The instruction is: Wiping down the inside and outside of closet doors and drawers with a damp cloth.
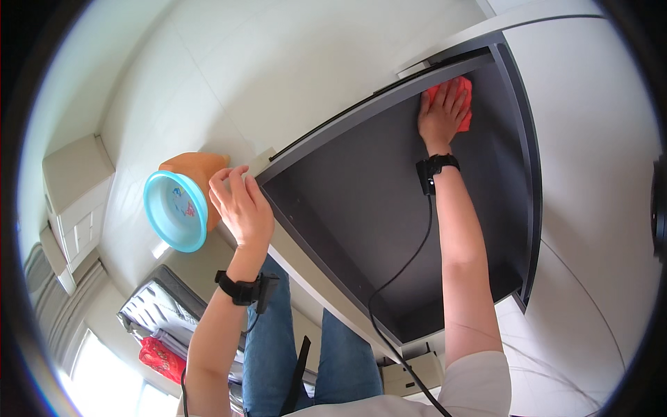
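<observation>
An open drawer (365, 208) with a dark grey interior lies before me. Inside, near its far right corner, my right hand (443, 113) presses flat on a red cloth (465, 122) with the fingers spread. My left hand (242, 206) is raised at the drawer's left corner, fingers slightly bent and holding nothing; whether it touches the drawer's edge I cannot tell. Just left of it is a light blue plastic basin (174, 211) with coloured pictures inside, resting against or on an orange object (195, 164), partly hidden. Both wrists wear black straps with small devices.
A black cable (396, 279) runs from the right wrist device across the drawer. White cabinet panels (583, 156) stand at the right. At the lower left are a grey-and-black padded object (164, 297), a red patterned bag or cloth (161, 359) and a bright window (104, 375).
</observation>
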Action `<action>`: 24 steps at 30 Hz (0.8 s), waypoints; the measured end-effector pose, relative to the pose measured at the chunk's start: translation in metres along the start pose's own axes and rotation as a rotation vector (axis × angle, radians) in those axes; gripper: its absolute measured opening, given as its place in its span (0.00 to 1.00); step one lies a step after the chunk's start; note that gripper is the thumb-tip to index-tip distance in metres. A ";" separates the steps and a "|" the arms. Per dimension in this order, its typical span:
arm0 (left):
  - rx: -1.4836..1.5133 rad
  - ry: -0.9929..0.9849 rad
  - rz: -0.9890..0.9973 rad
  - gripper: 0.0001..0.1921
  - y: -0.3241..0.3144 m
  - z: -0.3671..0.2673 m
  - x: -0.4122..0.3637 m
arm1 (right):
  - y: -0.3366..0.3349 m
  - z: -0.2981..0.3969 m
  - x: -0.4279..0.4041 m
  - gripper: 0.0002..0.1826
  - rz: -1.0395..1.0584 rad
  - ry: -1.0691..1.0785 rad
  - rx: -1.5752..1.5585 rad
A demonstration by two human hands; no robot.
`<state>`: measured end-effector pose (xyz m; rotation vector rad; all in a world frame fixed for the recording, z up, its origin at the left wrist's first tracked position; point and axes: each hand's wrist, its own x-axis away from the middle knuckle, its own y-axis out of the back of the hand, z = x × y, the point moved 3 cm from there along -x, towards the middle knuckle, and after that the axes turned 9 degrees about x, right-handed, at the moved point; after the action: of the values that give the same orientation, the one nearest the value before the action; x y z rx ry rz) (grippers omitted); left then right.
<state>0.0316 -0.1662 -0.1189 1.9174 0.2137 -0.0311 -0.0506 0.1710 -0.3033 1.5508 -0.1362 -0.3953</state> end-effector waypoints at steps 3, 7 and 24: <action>0.007 0.010 -0.008 0.07 -0.001 -0.001 0.000 | 0.002 0.021 0.023 0.33 0.041 0.056 0.040; -0.033 -0.003 -0.001 0.06 0.002 0.000 0.002 | 0.034 0.084 0.095 0.31 0.298 0.334 -0.065; -0.040 -0.007 0.027 0.06 -0.003 0.004 0.005 | 0.082 0.083 0.221 0.29 0.580 1.024 -0.481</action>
<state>0.0361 -0.1686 -0.1238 1.8796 0.1829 -0.0149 0.1405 0.0175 -0.2560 1.0138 0.2895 0.7836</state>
